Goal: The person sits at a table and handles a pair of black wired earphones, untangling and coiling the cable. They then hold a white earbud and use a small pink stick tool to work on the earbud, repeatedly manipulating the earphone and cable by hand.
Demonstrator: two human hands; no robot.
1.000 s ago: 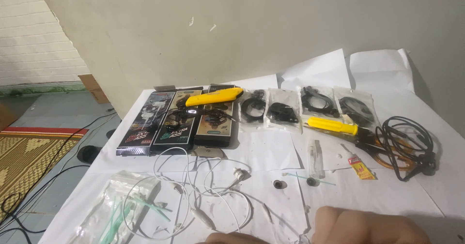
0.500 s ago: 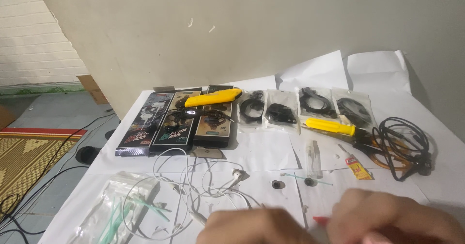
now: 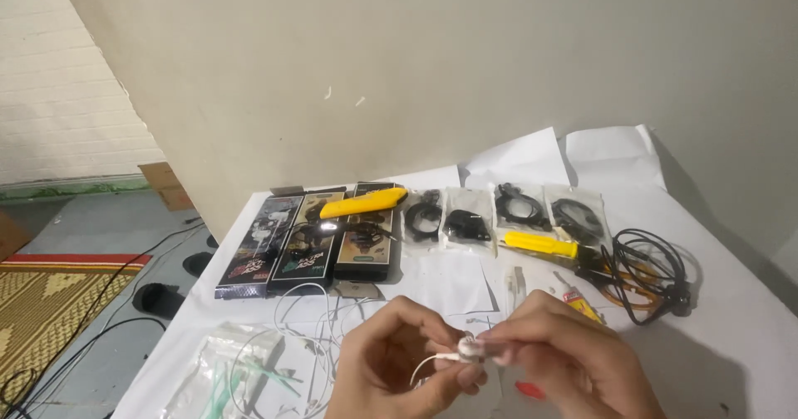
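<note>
My left hand [image 3: 395,365] and my right hand [image 3: 565,361] meet low in the middle of the view. Between their fingertips they pinch a small white earbud [image 3: 470,351], and its thin white cable [image 3: 424,367] curls down from my left fingers. A small red object [image 3: 529,390] lies on the white table cover [image 3: 731,344] just under my right hand. More white earphone cable [image 3: 312,319] lies in loops left of my left hand.
At the back stand three dark printed boxes [image 3: 307,240], a yellow utility knife [image 3: 364,204], several clear bags with black cables [image 3: 507,211], a yellow-handled tool [image 3: 542,244] and a black cable bundle [image 3: 648,273]. Clear plastic bags [image 3: 237,373] lie front left. The table's left edge drops to floor.
Both hands have risen from the bottom edge into view and come together. They now hold the white earbud between their fingertips. The things on the table have not moved.
</note>
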